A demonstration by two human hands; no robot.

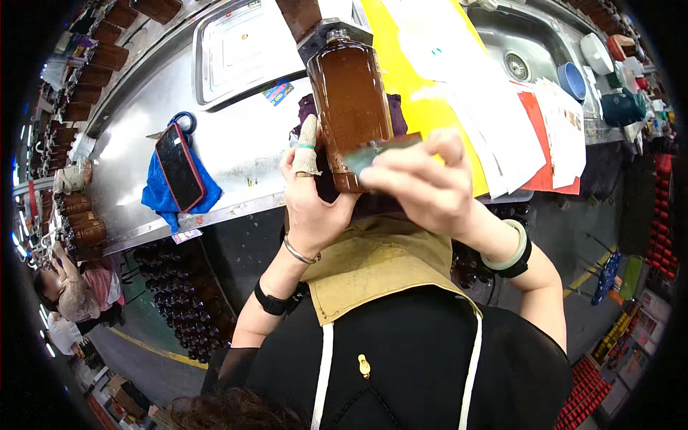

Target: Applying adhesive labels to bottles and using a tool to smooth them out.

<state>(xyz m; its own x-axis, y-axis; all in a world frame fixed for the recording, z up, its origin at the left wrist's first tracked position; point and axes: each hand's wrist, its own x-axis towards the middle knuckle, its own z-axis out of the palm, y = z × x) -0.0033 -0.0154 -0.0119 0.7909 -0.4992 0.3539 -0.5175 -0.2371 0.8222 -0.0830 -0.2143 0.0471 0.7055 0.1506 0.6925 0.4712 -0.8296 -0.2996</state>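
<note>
A large brown glass bottle lies on a dark purple cloth, its neck pointing away from me and its base near the table's front edge. My left hand grips the bottle's lower left side near the base, with a knitted cover on one finger. In my right hand, a flat greenish scraper-like piece is pinched against the lower part of the bottle. That hand and the piece are smeared by motion, so its exact kind is unclear. A dark block-like support stands beside the neck.
To the left, a phone rests on a blue cloth. Behind are a steel tray and a small blue packet. White sheets over yellow and red ones lie right, before a sink. Another person works far left.
</note>
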